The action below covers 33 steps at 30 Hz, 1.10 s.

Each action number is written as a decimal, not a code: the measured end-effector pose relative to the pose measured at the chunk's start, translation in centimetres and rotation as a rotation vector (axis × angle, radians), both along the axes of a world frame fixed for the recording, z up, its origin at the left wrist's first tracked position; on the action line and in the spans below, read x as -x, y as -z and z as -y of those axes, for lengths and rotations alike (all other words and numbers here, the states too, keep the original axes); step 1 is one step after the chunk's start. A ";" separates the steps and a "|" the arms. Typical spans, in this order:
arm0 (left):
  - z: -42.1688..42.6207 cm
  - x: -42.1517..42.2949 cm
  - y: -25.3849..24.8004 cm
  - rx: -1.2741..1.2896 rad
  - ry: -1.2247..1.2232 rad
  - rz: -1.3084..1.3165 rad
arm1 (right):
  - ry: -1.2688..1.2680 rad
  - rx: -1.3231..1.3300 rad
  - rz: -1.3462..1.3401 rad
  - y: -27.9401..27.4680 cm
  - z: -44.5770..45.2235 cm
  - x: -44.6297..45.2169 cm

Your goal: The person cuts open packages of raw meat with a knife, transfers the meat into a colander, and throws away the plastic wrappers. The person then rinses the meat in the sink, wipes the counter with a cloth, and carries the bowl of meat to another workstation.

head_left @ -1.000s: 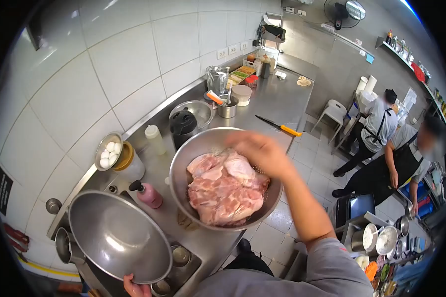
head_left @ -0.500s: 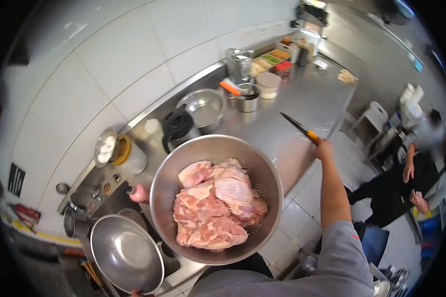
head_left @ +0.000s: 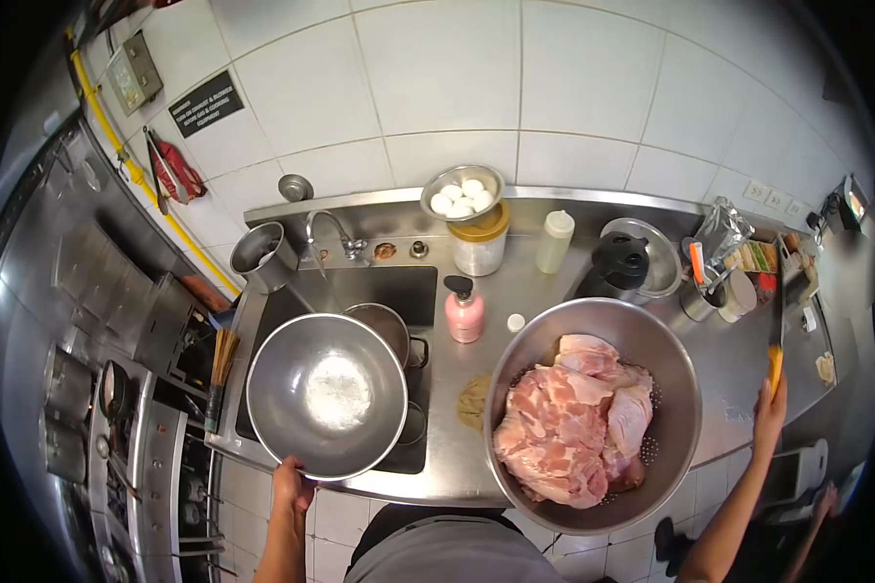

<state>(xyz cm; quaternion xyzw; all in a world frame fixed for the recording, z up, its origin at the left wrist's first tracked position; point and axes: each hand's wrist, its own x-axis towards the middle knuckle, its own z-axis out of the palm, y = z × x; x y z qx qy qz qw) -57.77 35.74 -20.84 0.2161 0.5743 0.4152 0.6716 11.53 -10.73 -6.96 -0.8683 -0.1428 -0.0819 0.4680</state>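
Observation:
My left hand (head_left: 292, 484) is closed on the rim of an empty steel bowl (head_left: 327, 396), held tilted over the sink. At the far right, my right hand (head_left: 770, 403) grips the yellow handle of a knife (head_left: 777, 350), its blade pointing up and away from me. Between my hands, nearer the right one, a large perforated steel bowl (head_left: 685, 408) holds raw chicken pieces (head_left: 564, 418). A pink pump bottle (head_left: 465, 313) stands on the counter between the two bowls.
Beyond the sink is a running faucet (head_left: 329, 228). Eggs (head_left: 464, 198) sit in a bowl on a yellow-lidded jar (head_left: 479, 251). A squeeze bottle (head_left: 555, 242) and a black-topped jug (head_left: 615, 267) stand behind the chicken. Stove at left; a person's arm at lower right.
My right hand moved from above the chicken to the knife, took its handle and lifted it. The view swung left toward the sink, and the empty bowl moved with my left hand.

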 end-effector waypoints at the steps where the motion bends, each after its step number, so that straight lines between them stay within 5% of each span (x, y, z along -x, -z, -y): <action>1: -0.7 0.8 0.5 0.006 -0.001 0.005 | -0.099 0.057 0.031 -3.9 -3.8 2.1; 2: -1.8 1.6 1.3 0.014 0.039 -0.010 | -0.194 0.113 0.064 -7.2 -7.9 4.1; 4: -3.3 2.5 2.4 0.026 0.086 -0.013 | -0.599 0.379 0.675 -12.7 -17.6 8.8; 6: -4.4 2.4 2.6 0.030 0.148 -0.128 | -0.685 0.406 0.369 -17.5 -27.6 16.1; 11: -5.5 4.4 1.6 0.003 0.081 0.020 | -0.819 0.634 0.727 -18.1 -50.9 20.3; 16: -7.2 11.2 1.6 0.089 0.178 -0.227 | -0.706 0.714 0.937 -17.1 -67.1 19.2; 21: -8.8 15.7 2.6 0.039 0.032 -0.117 | -0.563 0.823 0.986 -17.4 -75.1 19.9; 26: -11.5 18.0 3.1 0.067 0.042 -0.157 | -0.376 0.559 1.154 -11.7 -81.3 18.6; 33: -13.2 16.3 1.0 0.109 0.072 -0.116 | -0.786 0.375 0.739 -11.6 -77.1 24.5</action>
